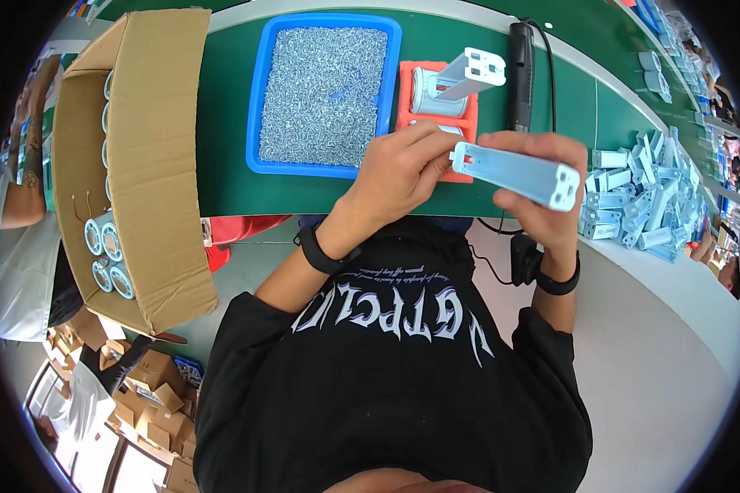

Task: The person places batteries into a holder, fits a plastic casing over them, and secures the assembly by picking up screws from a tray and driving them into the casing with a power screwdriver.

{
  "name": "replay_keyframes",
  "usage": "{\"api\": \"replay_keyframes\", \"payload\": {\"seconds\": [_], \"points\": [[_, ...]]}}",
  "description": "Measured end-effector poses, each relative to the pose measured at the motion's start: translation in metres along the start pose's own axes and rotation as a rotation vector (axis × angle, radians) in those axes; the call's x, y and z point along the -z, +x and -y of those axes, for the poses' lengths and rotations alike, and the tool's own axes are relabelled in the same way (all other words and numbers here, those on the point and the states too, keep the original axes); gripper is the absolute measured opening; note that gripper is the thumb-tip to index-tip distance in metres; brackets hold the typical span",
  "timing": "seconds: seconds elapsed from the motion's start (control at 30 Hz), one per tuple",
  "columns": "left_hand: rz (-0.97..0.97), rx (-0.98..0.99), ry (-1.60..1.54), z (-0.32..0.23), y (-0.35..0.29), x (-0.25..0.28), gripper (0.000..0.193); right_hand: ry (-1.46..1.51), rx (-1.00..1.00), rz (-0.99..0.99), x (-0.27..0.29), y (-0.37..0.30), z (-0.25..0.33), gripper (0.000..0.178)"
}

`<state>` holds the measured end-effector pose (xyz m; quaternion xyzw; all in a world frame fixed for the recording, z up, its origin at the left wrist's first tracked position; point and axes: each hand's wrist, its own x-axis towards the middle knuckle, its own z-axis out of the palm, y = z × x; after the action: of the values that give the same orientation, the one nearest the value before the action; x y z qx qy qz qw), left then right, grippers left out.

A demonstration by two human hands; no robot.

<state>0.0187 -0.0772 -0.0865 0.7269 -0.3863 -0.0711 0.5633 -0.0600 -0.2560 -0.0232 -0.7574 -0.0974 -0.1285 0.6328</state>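
My right hand point(553, 226) is wrapped round a long light-blue plastic housing point(514, 171), tilted with its hollow side showing. At the housing's left end, the pinched fingers of my left hand point(390, 172) meet it; whatever they hold there is too small or hidden to make out. Just beyond my hands, a red fixture point(404, 103) carries a light-blue cylindrical part point(427, 92) with another long housing point(471, 74) standing up from it. A second round part in the fixture is mostly covered by my left hand.
A blue tray point(253, 107) full of small metal screws lies on the green bench. Beyond my right hand are a black power screwdriver point(521, 78) with a cable and a heap of light-blue housings point(633, 193). At left, a cardboard box point(160, 164) holds round parts point(107, 238); other people work nearby.
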Motion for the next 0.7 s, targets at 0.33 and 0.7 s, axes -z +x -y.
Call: {"api": "replay_keyframes", "payload": {"seconds": [0.33, 0.7], "points": [[-0.039, 0.027, 0.211, 0.003, -0.010, 0.020, 0.050, -0.336, -0.256, 0.142, -0.018, 0.005, -0.021, 0.042], [0.078, 0.016, 0.266, 0.011, 0.003, 0.031, 0.055, -0.610, -0.222, 0.240, -0.019, 0.018, -0.010, 0.034]]}}
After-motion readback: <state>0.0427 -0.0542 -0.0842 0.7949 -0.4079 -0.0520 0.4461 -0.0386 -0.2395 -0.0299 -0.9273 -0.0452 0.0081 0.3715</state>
